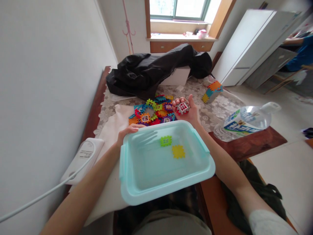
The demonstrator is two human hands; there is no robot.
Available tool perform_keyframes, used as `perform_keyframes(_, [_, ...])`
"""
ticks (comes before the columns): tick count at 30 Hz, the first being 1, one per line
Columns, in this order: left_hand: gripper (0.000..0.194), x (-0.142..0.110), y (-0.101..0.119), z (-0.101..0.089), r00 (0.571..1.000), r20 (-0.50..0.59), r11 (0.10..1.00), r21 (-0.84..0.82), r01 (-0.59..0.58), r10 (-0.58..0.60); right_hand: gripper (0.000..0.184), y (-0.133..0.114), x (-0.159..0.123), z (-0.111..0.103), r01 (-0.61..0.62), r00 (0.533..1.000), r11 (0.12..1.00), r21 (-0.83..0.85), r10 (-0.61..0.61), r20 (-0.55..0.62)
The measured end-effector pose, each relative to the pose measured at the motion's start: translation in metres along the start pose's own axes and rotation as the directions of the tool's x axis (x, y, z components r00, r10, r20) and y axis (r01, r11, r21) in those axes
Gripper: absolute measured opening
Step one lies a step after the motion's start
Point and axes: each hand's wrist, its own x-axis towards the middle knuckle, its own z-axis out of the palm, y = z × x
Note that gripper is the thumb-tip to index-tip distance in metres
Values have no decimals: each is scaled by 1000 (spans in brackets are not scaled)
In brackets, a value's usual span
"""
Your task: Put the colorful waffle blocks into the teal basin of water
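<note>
A pale turquoise plastic tub (206, 153) rests near me, tilted, with a green toy tile (166, 141) and a yellow toy tile (178, 151) lying inside. My left hand (128, 130) grips the tub's far left rim, fingers wrapped behind the wall. My right hand (186, 111) lies palm up just beyond the tub, fingers curled around a red and white window tile (183, 107). A heap of colourful interlocking tiles (153, 112) sits on the lace cloth between the two hands.
A clear water bottle (244, 122) lies on its side at the table's right edge. A small cube built from tiles (212, 91) stands further back. A black bag (156, 70) covers the far end. A white power strip (81, 158) with cable lies at left by the wall.
</note>
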Motion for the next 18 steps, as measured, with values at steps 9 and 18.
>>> perform_keyframes(9, [35, -4, 3, 6, 1000, -23, 1000, -1, 15, -15, 104, -19, -31, -6, 111, 894, 962, -250, 13, 448])
perform_keyframes(18, [39, 1, -3, -1, 999, 16, 999, -28, 30, -29, 74, 9, -12, -7, 279, 943, 754, -594, -98, 319])
